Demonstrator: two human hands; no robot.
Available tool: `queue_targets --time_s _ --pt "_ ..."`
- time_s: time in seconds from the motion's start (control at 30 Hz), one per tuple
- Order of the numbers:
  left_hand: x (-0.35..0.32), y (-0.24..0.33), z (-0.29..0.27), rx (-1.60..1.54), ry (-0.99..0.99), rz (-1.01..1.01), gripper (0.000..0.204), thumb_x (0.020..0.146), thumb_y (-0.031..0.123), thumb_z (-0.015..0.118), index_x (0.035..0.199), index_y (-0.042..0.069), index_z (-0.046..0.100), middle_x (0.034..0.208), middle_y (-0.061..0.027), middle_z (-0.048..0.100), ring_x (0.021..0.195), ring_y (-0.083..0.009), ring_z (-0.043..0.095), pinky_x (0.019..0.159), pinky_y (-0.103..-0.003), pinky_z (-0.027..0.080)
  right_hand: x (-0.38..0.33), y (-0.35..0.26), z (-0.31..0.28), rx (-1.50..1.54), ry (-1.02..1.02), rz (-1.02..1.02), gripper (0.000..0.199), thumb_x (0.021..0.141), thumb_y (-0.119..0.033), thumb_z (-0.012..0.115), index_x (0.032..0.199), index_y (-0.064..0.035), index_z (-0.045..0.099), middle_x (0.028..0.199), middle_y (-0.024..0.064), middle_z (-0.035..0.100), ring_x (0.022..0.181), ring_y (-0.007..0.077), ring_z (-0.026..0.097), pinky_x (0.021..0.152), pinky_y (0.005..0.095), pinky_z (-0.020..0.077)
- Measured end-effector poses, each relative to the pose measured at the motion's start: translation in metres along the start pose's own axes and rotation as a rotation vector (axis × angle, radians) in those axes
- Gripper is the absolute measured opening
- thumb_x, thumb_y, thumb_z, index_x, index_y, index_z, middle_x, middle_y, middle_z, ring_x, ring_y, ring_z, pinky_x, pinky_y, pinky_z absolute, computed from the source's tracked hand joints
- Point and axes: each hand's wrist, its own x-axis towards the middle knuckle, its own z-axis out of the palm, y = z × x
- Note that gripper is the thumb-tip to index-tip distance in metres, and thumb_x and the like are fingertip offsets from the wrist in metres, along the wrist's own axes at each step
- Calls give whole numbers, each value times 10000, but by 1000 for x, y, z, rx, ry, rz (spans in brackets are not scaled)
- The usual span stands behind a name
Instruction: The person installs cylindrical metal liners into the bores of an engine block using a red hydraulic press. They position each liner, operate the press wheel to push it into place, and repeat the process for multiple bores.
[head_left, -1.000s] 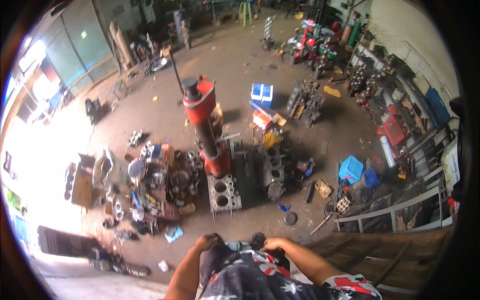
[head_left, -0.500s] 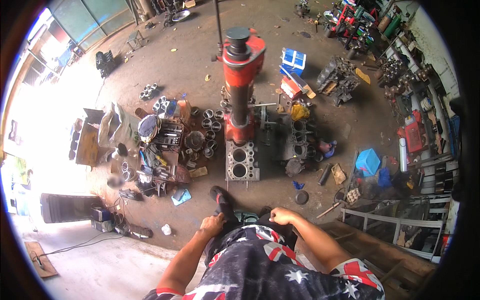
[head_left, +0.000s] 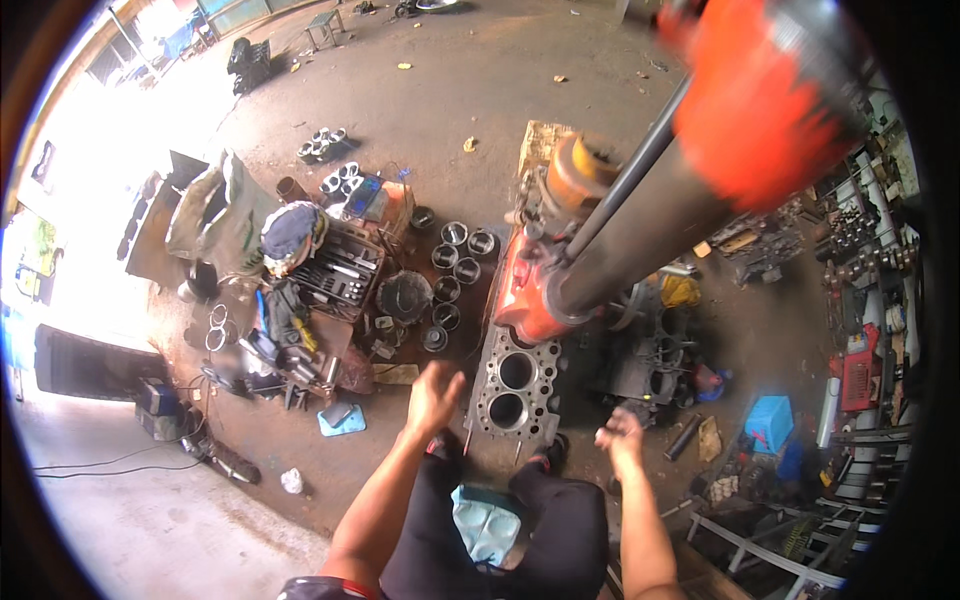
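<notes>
My left hand (head_left: 434, 398) is raised left of a grey engine block (head_left: 530, 385), apart from it. Its fingers are loosely bent with a gap at the thumb, and nothing shows in it. To the right of the block, my right hand (head_left: 622, 436) hangs in the air, fingers loosely curled and apart, slightly blurred. Two round cylinder bores show in the block's top face. A tall red machine with a grey column (head_left: 640, 240) stands on the block and leans across the view; its upper end is smeared. Between my legs is a light blue plastic stool (head_left: 486, 525).
Left of the block lie several metal cylinder rings (head_left: 445, 288), a tool tray (head_left: 340, 268) and a heap of hand tools (head_left: 290, 335). A second engine block (head_left: 650, 370) stands on the right, with a blue box (head_left: 768, 424) beyond. Metal parts (head_left: 860, 230) line the right wall.
Both hands have risen from my thighs and moved forward, spreading to either side of the engine block. My view has come closer to the machine, which now appears larger and tilted right.
</notes>
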Motion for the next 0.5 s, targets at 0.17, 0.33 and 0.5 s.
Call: queue_targets --time_s 0.17,0.33,0.5 --pt "83 -63 57 -562 348 154 289 1000 142 692 1230 -14 614 1100 -110 699 843 -140 684 743 -286 557 166 22 45 238 51 -427 570 853 105 703 1390 -17 554 1229 114 641 1068 177 642 878 316 575" --pt "53 -97 56 -430 224 233 265 984 49 683 1234 -5 611 1093 -82 692 877 -111 671 791 -260 555 186 30 58 337 131 -512 394 907 27 737 1270 -21 591 1062 71 680 843 142 659 785 290 556" --pt "31 -40 34 -430 375 530 259 946 11 702 1198 -2 640 1157 -72 664 872 -81 620 771 -223 496 145 -16 43 650 108 -827 418 908 45 727 1284 -60 576 962 33 647 658 67 555 507 211 430"
